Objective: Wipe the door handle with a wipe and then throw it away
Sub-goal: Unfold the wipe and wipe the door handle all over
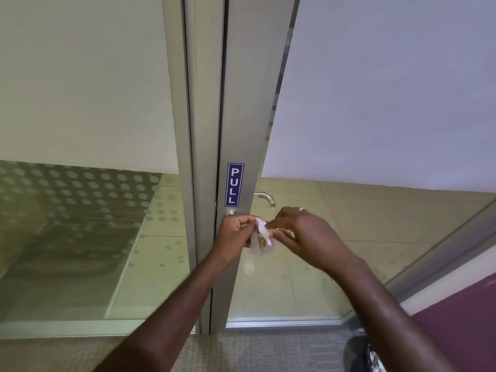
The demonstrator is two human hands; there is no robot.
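A white wipe (pixel 261 241) hangs crumpled between my two hands, in front of the metal door frame. My left hand (pixel 234 234) pinches its left side and my right hand (pixel 303 233) pinches its right side; a ring sits on one right finger. The near door handle's round base (pixel 230 212) shows just above my left hand, and the rest of that handle is hidden behind my hands. A curved silver handle (pixel 265 197) shows through the glass on the far side.
A blue PULL sticker (pixel 234 184) is on the door stile above the handle. Frosted glass panels flank the frame. A dark bin (pixel 361 354) with crumpled paper in it stands on the carpet at lower right, beside a purple wall (pixel 461 318).
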